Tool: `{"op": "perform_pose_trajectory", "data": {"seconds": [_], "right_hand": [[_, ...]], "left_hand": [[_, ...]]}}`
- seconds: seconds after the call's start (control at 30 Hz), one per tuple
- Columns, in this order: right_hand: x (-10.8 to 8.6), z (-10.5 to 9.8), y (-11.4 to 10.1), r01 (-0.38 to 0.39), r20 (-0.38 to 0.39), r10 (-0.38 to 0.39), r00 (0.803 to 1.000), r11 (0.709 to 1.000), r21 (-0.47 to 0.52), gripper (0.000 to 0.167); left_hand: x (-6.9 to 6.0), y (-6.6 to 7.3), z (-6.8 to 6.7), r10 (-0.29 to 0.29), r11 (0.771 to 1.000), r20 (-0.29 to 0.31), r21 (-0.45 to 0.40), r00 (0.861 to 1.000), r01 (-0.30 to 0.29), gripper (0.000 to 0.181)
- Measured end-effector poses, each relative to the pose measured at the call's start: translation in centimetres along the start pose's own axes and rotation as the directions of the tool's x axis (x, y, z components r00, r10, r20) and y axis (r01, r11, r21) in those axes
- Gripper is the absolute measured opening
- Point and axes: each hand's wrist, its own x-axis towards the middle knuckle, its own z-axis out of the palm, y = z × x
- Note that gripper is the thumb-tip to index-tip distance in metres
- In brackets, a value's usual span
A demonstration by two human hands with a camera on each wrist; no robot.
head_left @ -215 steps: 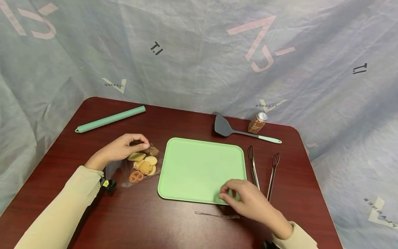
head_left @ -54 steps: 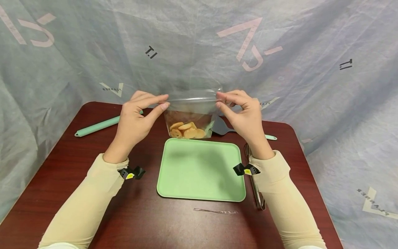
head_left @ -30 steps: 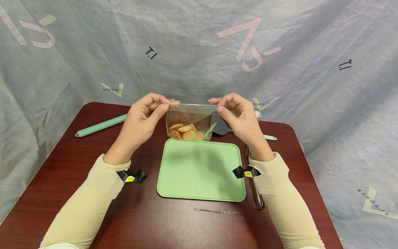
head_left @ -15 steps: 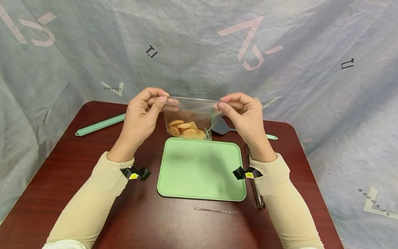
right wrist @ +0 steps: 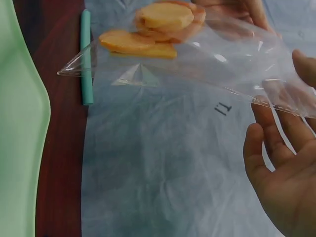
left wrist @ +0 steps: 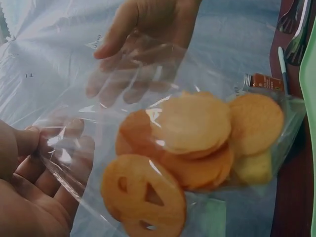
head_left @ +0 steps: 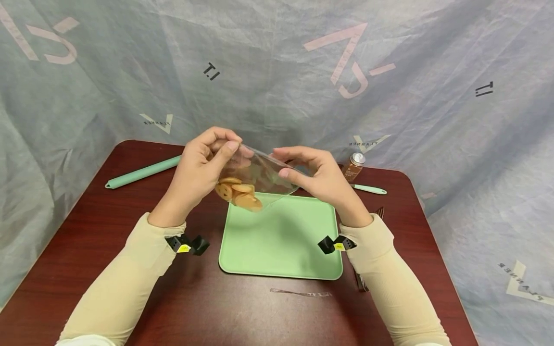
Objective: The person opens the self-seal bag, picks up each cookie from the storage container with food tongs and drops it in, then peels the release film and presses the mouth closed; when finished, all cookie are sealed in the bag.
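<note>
A clear plastic bag [head_left: 277,180] hangs tilted above the far left part of the green tray [head_left: 281,245]. Round biscuit-like pieces [head_left: 242,193] are gathered low in its left side; one piece [left wrist: 140,197] with cut-out holes shows close up in the left wrist view. My left hand [head_left: 201,161] pinches the bag's upper left edge between thumb and fingers. At the other end of that edge is my right hand [head_left: 322,175], thumb and fingers spread apart around the plastic. In the right wrist view its fingers [right wrist: 264,140] lie loosely along the bag.
A green rod [head_left: 144,173] lies at the back left. Behind my right hand stand a spice jar [head_left: 354,166] and a spatula, its pale handle [head_left: 370,189] showing. Metal tongs [head_left: 361,282] are mostly hidden by the right arm. A thin clear strip [head_left: 298,292] lies before the tray.
The bag came up from the table's left to between both hands. In the last half second its right end dropped, the pieces shifted left and nearer, and the right hand's pinch loosened.
</note>
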Motion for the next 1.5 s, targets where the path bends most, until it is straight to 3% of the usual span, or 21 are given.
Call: {"op": "perform_pose_trajectory", "data": {"seconds": [0.13, 0.33, 0.57, 0.7, 0.9, 1.13, 1.37, 1.43, 1.5], "right_hand": [[0.2, 0.5, -0.6, 0.015, -0.001, -0.015, 1.0, 0.994, -0.109, 0.027], [0.1, 0.1, -1.4, 0.03, -0.049, -0.043, 0.998, 0.973, -0.228, 0.018], [-0.3, -0.7, -2.5, -0.147, -0.137, 0.122, 0.983, 0.971, -0.189, 0.012], [-0.3, -0.6, -3.7, -0.161, -0.174, 0.123, 0.977, 0.961, -0.223, 0.01], [-0.1, 0.1, -3.9, -0.127, -0.161, 0.091, 0.983, 0.966, -0.226, 0.009], [-1.0, 1.4, -0.1, -0.026, -0.049, 0.016, 0.999, 0.975, -0.219, 0.012], [-3.3, 5.8, 0.9, 0.007, 0.12, 0.016, 0.993, 0.981, -0.192, 0.008], [-4.0, 7.3, 0.7, 0.031, 0.189, 0.008, 0.982, 0.979, -0.203, 0.008], [-4.6, 8.7, 0.6, 0.057, 0.261, -0.002, 0.965, 0.978, -0.203, 0.009]], "left_hand": [[-0.1, 0.0, -0.1, 0.01, 0.999, 0.009, 0.042, 1.0, -0.01, 0.013], [0.0, 0.1, 0.0, 0.102, 0.978, -0.004, 0.185, 0.995, -0.099, 0.012], [0.0, 0.0, -0.1, 0.188, 0.969, -0.08, 0.175, 0.979, -0.172, 0.012], [-0.3, 0.1, -0.8, 0.192, 0.969, -0.123, 0.181, 0.974, -0.169, 0.011], [-1.5, 0.3, -2.0, 0.163, 0.95, -0.133, 0.287, 0.978, -0.12, 0.011], [-4.9, 0.1, -3.9, 0.093, 0.937, -0.074, 0.343, 0.993, -0.062, 0.009], [-10.6, 0.5, -6.6, 0.03, 0.906, 0.076, 0.42, 0.997, -0.059, 0.024], [-12.6, 0.5, -7.5, 0.024, 0.91, 0.109, 0.409, 0.994, -0.067, 0.03], [-14.4, 0.4, -8.5, -0.003, 0.936, 0.137, 0.349, 0.991, -0.046, 0.033]]}}
